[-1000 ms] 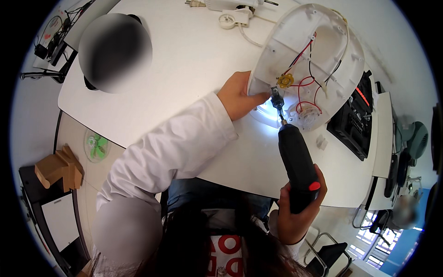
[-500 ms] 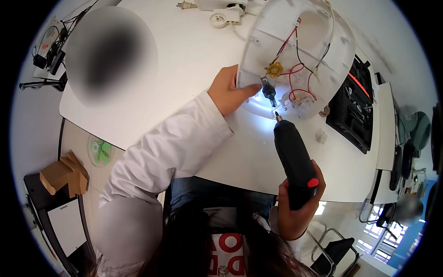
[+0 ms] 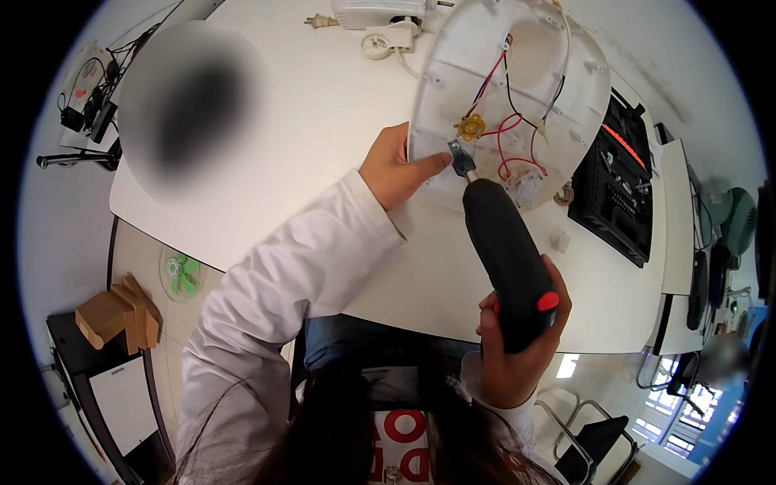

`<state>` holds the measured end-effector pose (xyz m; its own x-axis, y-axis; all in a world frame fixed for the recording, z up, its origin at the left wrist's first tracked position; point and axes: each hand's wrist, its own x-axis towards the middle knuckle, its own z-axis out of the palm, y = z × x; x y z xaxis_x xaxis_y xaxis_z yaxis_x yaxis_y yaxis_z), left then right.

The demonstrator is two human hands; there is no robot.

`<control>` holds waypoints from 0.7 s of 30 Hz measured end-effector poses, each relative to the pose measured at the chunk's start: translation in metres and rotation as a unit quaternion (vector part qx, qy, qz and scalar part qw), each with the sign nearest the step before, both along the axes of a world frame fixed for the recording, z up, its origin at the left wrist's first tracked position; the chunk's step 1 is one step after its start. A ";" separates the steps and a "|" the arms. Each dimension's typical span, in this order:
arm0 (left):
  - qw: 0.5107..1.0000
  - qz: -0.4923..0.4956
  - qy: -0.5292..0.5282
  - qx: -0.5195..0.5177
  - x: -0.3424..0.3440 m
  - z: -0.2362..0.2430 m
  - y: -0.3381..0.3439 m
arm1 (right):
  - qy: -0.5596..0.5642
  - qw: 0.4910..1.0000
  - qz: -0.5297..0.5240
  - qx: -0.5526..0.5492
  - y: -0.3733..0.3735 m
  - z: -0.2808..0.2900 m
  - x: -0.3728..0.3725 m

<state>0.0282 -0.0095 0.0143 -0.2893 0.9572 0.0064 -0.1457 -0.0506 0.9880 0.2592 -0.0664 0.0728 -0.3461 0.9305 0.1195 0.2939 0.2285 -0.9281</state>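
A white plastic housing with its hollow inside facing up lies on the table, red and black wires running across it. My left hand grips its near left edge, the thumb lying over the rim beside a small dark part. In my right hand is a black electric screwdriver with a red button. Its tip reaches the near end of that dark part; the contact itself is hidden. A round yellow part sits just beyond, and a clear round part lies to the right.
On the right lies an open black tool case with bits in it. A small clear piece rests on the table near the screwdriver. At the back are a white plug adapter and a cord plug.
The screwdriver has moved forward and slightly left, its tip now at the dark part. The bright light near the housing's near edge is gone from sight. My left hand keeps its hold.
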 end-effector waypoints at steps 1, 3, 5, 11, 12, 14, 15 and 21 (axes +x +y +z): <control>1.000 -0.002 -0.005 0.001 -0.001 -0.001 0.000 | -0.003 1.000 -0.002 0.000 0.002 0.001 -0.004; 1.000 -0.001 -0.020 0.007 0.001 0.002 -0.001 | -0.009 1.000 -0.004 -0.001 0.006 0.003 -0.011; 1.000 -0.002 -0.009 0.008 0.002 0.004 -0.001 | -0.012 1.000 -0.003 0.002 0.008 0.005 -0.015; 1.000 -0.009 0.019 0.003 0.001 0.006 -0.002 | -0.022 1.000 -0.011 0.001 0.008 0.005 -0.020; 1.000 -0.016 0.025 -0.008 -0.001 0.010 -0.003 | -0.026 1.000 -0.009 -0.001 0.008 0.005 -0.020; 1.000 -0.016 0.021 0.002 -0.001 0.009 -0.003 | -0.022 1.000 -0.007 0.003 0.006 0.004 -0.019; 1.000 -0.008 0.011 0.024 0.001 0.004 -0.002 | -0.020 1.000 -0.006 0.005 0.005 0.003 -0.019; 0.999 -0.002 0.028 0.028 0.001 0.002 0.001 | -0.007 0.999 -0.024 0.020 0.006 0.001 -0.017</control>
